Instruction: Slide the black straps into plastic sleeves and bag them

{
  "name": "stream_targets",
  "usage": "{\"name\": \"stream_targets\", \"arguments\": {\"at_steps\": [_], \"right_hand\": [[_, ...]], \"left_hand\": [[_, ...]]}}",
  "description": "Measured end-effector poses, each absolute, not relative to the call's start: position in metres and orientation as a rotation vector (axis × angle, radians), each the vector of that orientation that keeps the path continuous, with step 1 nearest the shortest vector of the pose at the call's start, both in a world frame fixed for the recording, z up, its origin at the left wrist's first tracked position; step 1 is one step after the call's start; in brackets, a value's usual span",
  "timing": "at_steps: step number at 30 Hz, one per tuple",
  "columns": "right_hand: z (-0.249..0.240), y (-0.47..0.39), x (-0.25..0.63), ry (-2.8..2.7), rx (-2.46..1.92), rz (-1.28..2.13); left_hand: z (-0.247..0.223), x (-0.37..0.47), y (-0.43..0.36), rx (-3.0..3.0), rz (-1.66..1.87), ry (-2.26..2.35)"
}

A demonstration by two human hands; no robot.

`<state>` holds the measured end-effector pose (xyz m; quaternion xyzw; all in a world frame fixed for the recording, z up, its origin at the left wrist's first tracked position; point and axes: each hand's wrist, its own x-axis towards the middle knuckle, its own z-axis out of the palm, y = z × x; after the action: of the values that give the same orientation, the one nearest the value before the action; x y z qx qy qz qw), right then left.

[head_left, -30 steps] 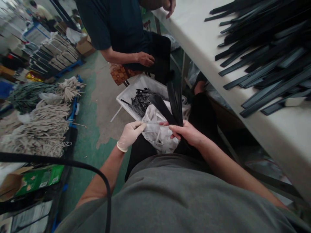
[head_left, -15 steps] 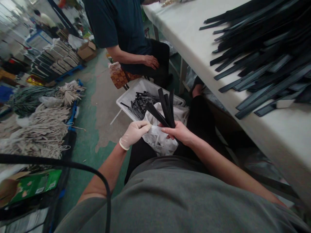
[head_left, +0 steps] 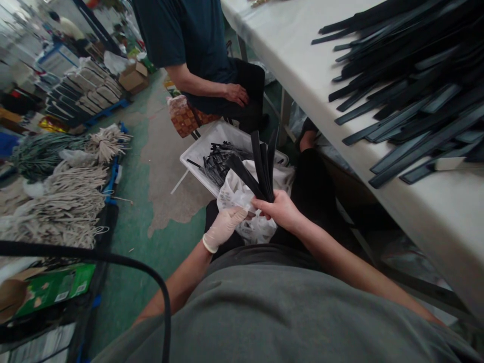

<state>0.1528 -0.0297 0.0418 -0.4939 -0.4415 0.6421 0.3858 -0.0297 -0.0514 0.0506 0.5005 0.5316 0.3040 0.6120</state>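
Several flat black strips (head_left: 260,164) stand fanned out in my right hand (head_left: 282,209), gripped at their lower ends with the thumb across them. My left hand (head_left: 226,227), in a thin white glove, is just left of the right one, its thumb and fingers pressed together. Pale, translucent plastic lies at its fingertips, but what they pinch is not clear. Below and behind both hands a white plastic bag (head_left: 257,229) rests on my lap. Beyond it a white bin (head_left: 196,146) holds a heap of small black pieces (head_left: 223,161).
A white-topped table (head_left: 302,65) on the right carries a large pile of black strips (head_left: 408,96). Ahead sits a person in a dark shirt (head_left: 185,40). Bundled cords (head_left: 68,201) lie on the left, beyond the green floor (head_left: 128,282). A black cable (head_left: 151,272) crosses the lower left.
My left hand has moved right and down, closer to my right hand. The pale strip stretched between the hands no longer shows stretched. My right hand still grips the black strips.
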Motion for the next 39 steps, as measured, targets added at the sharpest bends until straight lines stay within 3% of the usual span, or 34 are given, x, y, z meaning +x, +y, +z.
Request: {"name": "stream_targets", "arguments": {"at_steps": [5,17,23,39], "right_hand": [[0.039,-0.037,0.151,-1.203,-1.267,1.623],[0.048,-0.067,0.180,-1.201,-1.132,1.874],[0.055,-0.078,0.192,-1.398,-1.043,1.985],[0.050,-0.076,0.190,-1.534,-1.060,2.010]], "left_hand": [[0.038,-0.012,-0.052,0.910,0.959,1.311],[0.063,-0.052,-0.015,0.500,1.367,1.232],[0.051,-0.049,-0.010,0.209,1.317,1.242],[0.059,-0.064,-0.007,0.365,0.997,1.275]]}}
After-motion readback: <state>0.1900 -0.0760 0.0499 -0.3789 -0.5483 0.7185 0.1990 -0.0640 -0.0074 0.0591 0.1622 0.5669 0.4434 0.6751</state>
